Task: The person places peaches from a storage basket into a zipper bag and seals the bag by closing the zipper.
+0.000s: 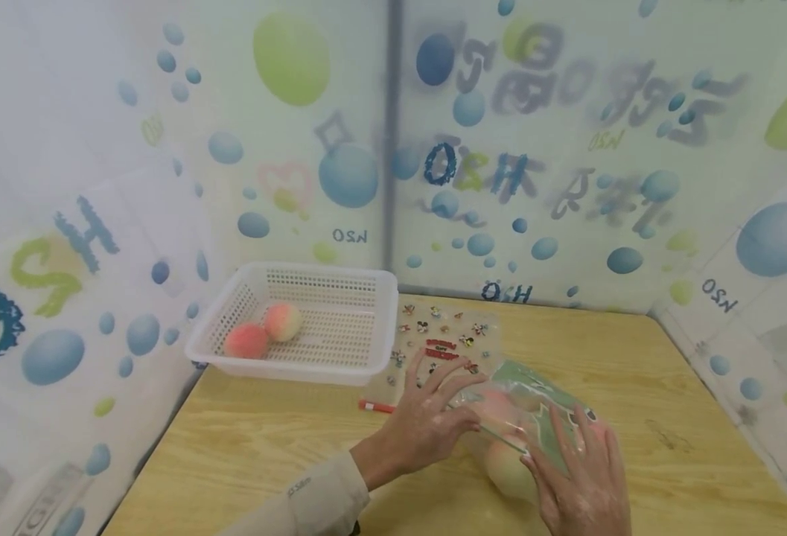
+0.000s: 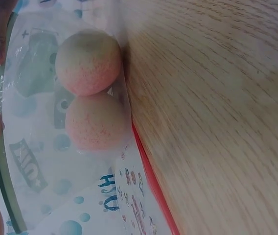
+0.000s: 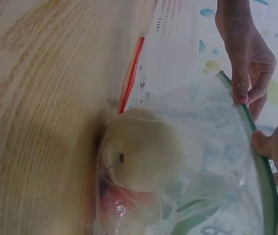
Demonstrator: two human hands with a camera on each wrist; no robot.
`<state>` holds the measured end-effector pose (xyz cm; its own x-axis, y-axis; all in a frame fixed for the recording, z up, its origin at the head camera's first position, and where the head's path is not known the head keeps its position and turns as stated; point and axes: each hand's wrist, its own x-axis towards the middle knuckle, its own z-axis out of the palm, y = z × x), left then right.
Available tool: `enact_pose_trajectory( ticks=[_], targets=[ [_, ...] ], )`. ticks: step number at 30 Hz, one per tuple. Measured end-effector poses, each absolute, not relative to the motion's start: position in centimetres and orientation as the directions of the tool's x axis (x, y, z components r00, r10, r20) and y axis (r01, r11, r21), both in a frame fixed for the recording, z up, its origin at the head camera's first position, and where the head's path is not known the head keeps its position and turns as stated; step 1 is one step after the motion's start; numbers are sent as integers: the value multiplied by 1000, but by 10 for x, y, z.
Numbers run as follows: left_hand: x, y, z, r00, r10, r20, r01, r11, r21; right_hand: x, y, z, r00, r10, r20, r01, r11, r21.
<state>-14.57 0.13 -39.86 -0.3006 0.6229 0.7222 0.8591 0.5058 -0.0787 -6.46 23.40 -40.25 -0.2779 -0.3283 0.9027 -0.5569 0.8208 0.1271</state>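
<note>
A clear zip bag (image 1: 534,387) with green print and a green zip edge (image 3: 259,147) stands on the table with several peaches (image 1: 510,469) inside. Both wrist views show the peaches, pale yellow and pink, low in the bag against the wood. My left hand (image 1: 427,420) pinches the zip edge between thumb and fingers; in the right wrist view the same left hand (image 3: 249,61) shows clearly. Beside it my right hand (image 1: 587,473) grips another stretch of that edge, its thumb (image 3: 262,143) on the green strip.
A white perforated basket (image 1: 339,372) at the back left holds two peaches (image 1: 282,322). Between basket and hands, a clear bag (image 1: 450,324) with small cartoon prints and a red edge (image 1: 376,406) lies flat on the wooden table (image 1: 668,417). Printed curtains enclose the sides and back.
</note>
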Motion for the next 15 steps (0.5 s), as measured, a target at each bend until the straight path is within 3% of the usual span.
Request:
enact_pose_trajectory(
  ticks=[4, 7, 15],
  targets=[
    [-145, 0, -400, -308, 622, 720, 864, 500, -63, -66, 232, -398, -165, -313, 935, -567, 806, 170],
    [-145, 0, -400, -310, 620, 721, 860, 506, -66, -65, 233, -397, -135, -302, 944, -581, 795, 171],
    [-146, -1, -400, -324, 627, 708, 859, 509, -58, -62, 238, -405, -204, -287, 936, -592, 797, 116]
  ],
)
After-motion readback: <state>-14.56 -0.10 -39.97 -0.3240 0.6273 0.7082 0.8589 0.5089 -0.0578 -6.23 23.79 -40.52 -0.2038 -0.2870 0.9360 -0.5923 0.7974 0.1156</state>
